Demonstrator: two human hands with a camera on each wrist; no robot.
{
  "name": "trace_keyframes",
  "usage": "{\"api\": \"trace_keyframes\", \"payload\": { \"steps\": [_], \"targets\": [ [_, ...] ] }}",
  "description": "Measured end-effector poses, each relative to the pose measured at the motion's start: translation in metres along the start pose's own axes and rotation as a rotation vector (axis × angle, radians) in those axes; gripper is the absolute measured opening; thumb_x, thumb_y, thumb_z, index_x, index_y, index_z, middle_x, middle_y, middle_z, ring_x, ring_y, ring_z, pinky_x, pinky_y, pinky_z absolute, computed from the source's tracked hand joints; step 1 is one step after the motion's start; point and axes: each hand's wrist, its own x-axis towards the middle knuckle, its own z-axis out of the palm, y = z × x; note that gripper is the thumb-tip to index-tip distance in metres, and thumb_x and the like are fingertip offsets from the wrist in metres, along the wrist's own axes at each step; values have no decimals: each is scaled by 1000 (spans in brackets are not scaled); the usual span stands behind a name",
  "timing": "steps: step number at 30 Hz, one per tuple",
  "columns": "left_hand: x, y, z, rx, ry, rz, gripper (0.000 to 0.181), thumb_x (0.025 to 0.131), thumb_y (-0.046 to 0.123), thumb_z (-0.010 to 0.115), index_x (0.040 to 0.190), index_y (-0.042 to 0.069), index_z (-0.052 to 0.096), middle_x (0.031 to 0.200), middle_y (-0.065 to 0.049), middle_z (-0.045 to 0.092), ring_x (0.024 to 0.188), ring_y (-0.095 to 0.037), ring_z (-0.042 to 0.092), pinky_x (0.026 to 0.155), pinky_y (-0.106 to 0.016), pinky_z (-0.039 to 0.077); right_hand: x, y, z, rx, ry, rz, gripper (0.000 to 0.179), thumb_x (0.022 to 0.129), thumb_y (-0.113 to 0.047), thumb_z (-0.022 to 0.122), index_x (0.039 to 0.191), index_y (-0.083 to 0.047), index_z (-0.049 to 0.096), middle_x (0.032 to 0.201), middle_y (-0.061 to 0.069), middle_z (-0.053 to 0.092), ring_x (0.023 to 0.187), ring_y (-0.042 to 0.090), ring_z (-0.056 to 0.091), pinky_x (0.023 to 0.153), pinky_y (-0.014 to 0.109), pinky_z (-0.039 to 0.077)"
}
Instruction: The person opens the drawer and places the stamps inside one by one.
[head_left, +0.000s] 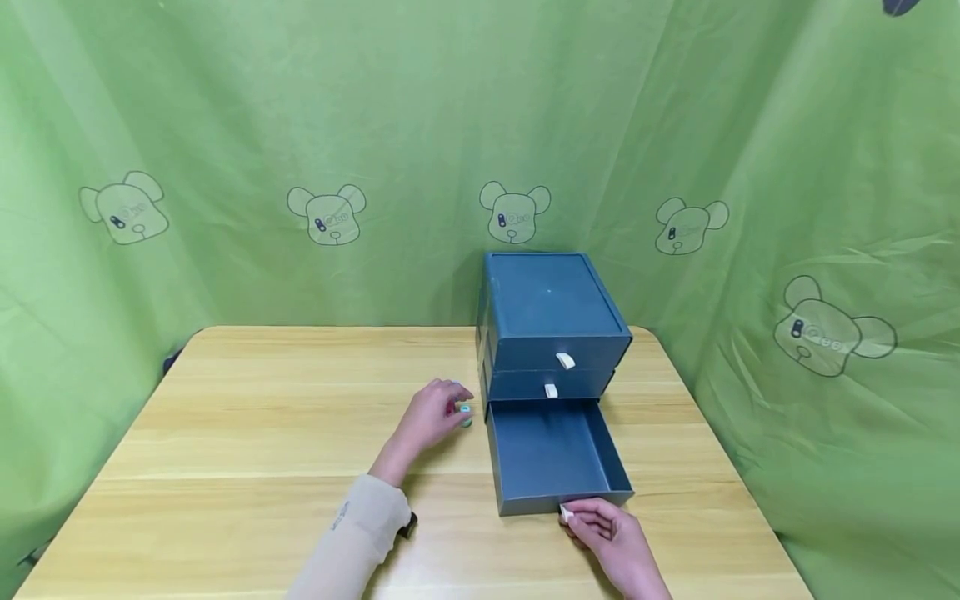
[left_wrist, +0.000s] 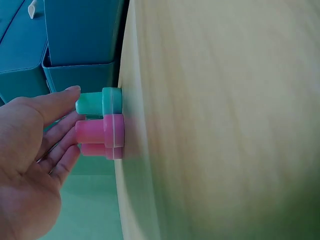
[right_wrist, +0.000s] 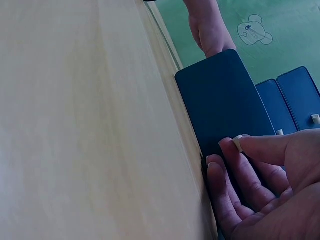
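My left hand [head_left: 431, 414] is low over the table, left of the drawer cabinet. In the left wrist view its thumb and fingers spread around small toy stamps standing on the tabletop: a teal stamp [left_wrist: 90, 103] by the thumb tip and two pink stamps [left_wrist: 90, 132] by the fingertips. How firmly they touch cannot be told. My right hand [head_left: 611, 542] pinches the white pull tab [right_wrist: 237, 143] on the front of the bottom drawer [head_left: 551, 503]. That drawer is pulled out, and its inside shows bare.
The blue cabinet [head_left: 555, 292] stands at the table's back right, its two upper drawers closed with white tabs [head_left: 566, 361]. Wooden tabletop [head_left: 247, 433] stretches to the left. A green curtain [head_left: 420, 125] with bear-head drawings surrounds the table.
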Motion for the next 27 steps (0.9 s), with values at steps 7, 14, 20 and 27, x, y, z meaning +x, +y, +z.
{"api": "trace_keyframes", "payload": {
  "steps": [7, 14, 20, 27],
  "targets": [
    [3, -1, 0, 34, -4, -3, 14, 93, 16, 78, 106, 10, 78, 99, -2, 77, 85, -15, 61, 79, -30, 54, 0, -1, -1, 7, -9, -3, 16, 97, -2, 69, 112, 2, 74, 97, 9, 76, 85, 16, 72, 72, 25, 62],
    [2, -1, 0, 3, 2, 8, 11, 94, 13, 76, 103, 7, 78, 97, -4, 76, 87, -16, 65, 82, -33, 57, 0, 1, 0, 12, -10, 2, 17, 97, -1, 69, 112, 2, 74, 97, 9, 76, 85, 15, 72, 72, 25, 62],
    [0, -1, -4, -105, 12, -18, 11, 97, 13, 73, 105, 8, 77, 98, -2, 72, 86, -14, 67, 77, -24, 58, 0, 1, 0, 3, -3, -4, 16, 96, 0, 69, 112, 1, 74, 97, 9, 76, 85, 15, 72, 72, 24, 62],
    [-4, 6, -12, -309, -13, -98, 11, 99, 15, 71, 107, 9, 74, 98, -2, 68, 86, -15, 66, 65, -25, 62, 1, 2, 0, 8, 3, 0, 16, 96, -1, 70, 112, 1, 74, 97, 9, 77, 85, 15, 72, 71, 24, 61]
  ]
}}
